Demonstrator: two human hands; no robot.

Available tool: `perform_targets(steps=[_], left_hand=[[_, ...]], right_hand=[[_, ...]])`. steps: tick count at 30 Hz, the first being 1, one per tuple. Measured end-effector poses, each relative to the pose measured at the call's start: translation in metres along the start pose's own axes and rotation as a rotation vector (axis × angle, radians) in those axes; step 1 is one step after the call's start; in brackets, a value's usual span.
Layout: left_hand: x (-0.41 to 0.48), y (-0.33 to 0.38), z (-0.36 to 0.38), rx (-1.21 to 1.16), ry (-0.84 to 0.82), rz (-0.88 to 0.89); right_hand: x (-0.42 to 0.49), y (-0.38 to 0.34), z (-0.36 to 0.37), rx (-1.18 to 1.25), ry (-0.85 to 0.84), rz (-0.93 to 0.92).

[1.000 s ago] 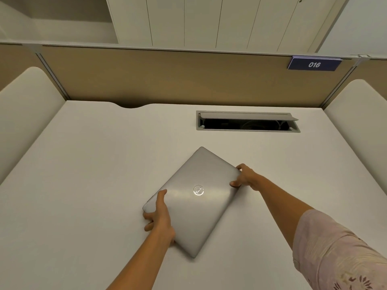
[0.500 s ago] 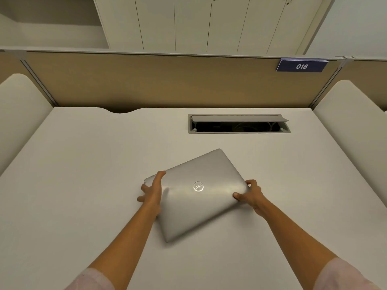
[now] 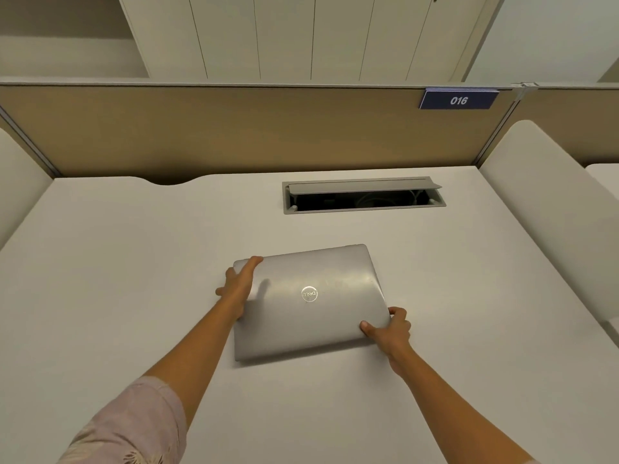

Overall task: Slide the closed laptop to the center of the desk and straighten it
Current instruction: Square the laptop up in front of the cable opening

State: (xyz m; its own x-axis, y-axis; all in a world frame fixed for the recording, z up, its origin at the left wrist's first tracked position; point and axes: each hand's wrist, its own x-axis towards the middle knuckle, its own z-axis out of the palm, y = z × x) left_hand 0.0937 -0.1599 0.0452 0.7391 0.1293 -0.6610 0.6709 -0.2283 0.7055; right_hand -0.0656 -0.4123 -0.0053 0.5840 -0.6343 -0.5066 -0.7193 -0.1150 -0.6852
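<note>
**Silver laptop nearly square, both hands on it**

Silver lid shut, logo up, the laptop (image 3: 310, 301) lies flat around the middle of the pale worktop (image 3: 110, 262), well short of the open cable hatch (image 3: 363, 195) at the back.

Starting on the left: the left hand (image 3: 238, 289) is laid flat along the laptop's left edge, thumb up on the lid near the far-left corner, fingers spread on the worktop beside it. That's an open grip, pressing rather than pinching.

Across the lid to the right: the right hand (image 3: 390, 329) has the near-right corner, thumb on top and fingers curled round the edge, a narrow grip closed on the laptop itself.

And it isn't straight yet. The right side sits a touch higher than the left, so the long edges run askew of the hatch and the back panel (image 3: 234, 128).

The job now, as I read it, is a small final twist. Keep the lid flat, don't lift, let the left palm act as the pivot while the right draws its corner round until the front edge runs parallel with the hatch. Light pressure, or it overshoots.
</note>
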Motion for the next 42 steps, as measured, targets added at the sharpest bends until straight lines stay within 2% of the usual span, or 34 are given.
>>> perform_targets(steps=[7, 12, 18, 22, 25, 28, 31, 34, 39, 42], left_hand=[[0.016, 0.007, 0.002, 0.112, -0.099, 0.033], [0.022, -0.001, 0.009, 0.248, -0.030, 0.019], [0.029, -0.012, 0.013, 0.491, 0.054, 0.117], [0.026, -0.031, 0.013, 0.644, 0.110, 0.255], [0.017, -0.061, 0.011, 0.713, 0.179, 0.466], [0.005, -0.093, 0.007, 0.746, 0.216, 0.644], [-0.004, -0.115, 0.002, 0.814, 0.220, 0.793], [-0.009, -0.133, -0.004, 0.906, 0.163, 0.920], [-0.007, -0.146, -0.018, 1.077, 0.014, 1.083], [-0.004, -0.146, -0.022, 1.147, -0.021, 1.101]], right_hand=[[-0.006, 0.001, -0.001, -0.038, 0.036, 0.026], [-0.008, -0.003, 0.000, -0.086, 0.059, 0.052], [-0.009, -0.003, 0.001, -0.227, 0.055, -0.003], [-0.014, 0.000, -0.002, -0.446, 0.075, -0.108], [-0.018, 0.003, -0.003, -0.776, 0.218, -0.252], [-0.018, 0.011, -0.001, -0.680, 0.213, -0.470], [-0.015, 0.021, 0.002, -0.610, 0.054, -0.705], [-0.013, 0.030, 0.012, -0.702, -0.114, -0.867], [-0.012, 0.037, 0.023, -0.806, -0.077, -0.926], [-0.010, 0.039, 0.024, -0.835, -0.055, -0.933]])
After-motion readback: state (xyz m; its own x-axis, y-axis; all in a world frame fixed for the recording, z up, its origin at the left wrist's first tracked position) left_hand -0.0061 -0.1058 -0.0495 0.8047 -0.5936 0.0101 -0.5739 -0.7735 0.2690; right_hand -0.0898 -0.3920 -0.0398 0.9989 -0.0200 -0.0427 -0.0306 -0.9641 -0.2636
